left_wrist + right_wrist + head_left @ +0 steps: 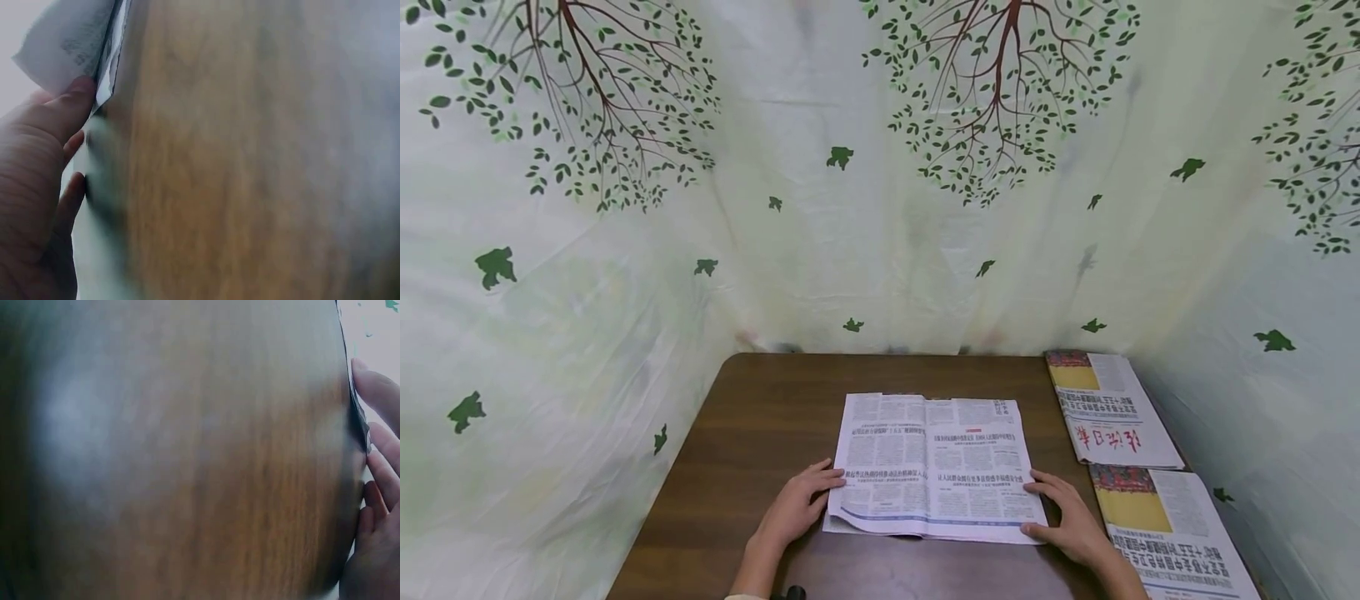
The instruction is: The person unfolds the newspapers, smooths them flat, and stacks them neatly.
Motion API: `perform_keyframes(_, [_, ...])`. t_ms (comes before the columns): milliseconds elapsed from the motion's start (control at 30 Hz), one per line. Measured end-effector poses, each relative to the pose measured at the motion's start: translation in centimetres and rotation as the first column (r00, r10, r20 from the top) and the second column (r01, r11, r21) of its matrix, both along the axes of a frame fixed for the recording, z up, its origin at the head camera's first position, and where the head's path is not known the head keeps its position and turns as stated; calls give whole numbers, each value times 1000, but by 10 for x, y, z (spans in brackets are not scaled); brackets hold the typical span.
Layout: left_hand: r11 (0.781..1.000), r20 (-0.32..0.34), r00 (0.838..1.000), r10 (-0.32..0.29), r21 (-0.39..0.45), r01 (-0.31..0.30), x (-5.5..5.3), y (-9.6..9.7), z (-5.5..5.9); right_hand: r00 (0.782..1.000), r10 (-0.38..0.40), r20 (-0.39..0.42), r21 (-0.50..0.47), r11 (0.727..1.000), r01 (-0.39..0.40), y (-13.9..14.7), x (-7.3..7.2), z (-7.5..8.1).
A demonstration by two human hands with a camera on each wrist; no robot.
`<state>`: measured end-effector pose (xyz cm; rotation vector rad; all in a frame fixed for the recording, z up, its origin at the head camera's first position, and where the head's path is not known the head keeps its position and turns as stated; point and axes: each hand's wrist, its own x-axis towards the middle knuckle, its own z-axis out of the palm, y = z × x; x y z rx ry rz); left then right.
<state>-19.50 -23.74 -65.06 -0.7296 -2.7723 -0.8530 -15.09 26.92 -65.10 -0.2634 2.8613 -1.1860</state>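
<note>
An open newspaper (932,467) lies on the brown table with a fold down its middle. In the head view my left hand (793,508) is at its left edge, fingertips right at the paper and thumb below them. The left wrist view shows the thumb of that hand (37,156) against the paper's edge, the other fingers loosely spread. My right hand (1071,521) rests at the right edge, its thumb at the near corner and the fingers further up. In the right wrist view, relaxed fingers (384,472) lie along the edge of the paper.
Two folded newspapers, a far one (1108,425) and a nearer one (1180,533), lie along the table's right side. A pale curtain (895,275) with printed trees and leaves hangs behind and beside the wooden table (760,417).
</note>
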Motion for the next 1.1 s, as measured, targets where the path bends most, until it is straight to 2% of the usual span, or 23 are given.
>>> perform_keyframes(100, [998,-1,1000,15,53,-15,-1,-3,-2,1000,-1,3,0,1000,1,-1,0,0])
perform_keyframes(333, [983,74,996,57,170,-69,-4,-7,-3,1000,14,0,60,998,-14,0,-3,3])
perform_keyframes(433, [966,129,988,84,233,-113,-3,-9,-4,999,29,-29,73,997,-27,1,-3,3])
perform_keyframes(600, [931,178,976,124,319,-176,-1,-9,-5,993,50,-103,74,996,-42,2,-1,0])
perform_keyframes(800, [919,173,978,120,354,-175,-1,-9,-8,976,38,-214,57,998,-26,1,0,-2])
perform_keyframes(1100, [904,176,978,113,392,-174,-1,-9,-13,990,-1,-141,65,998,11,3,3,3])
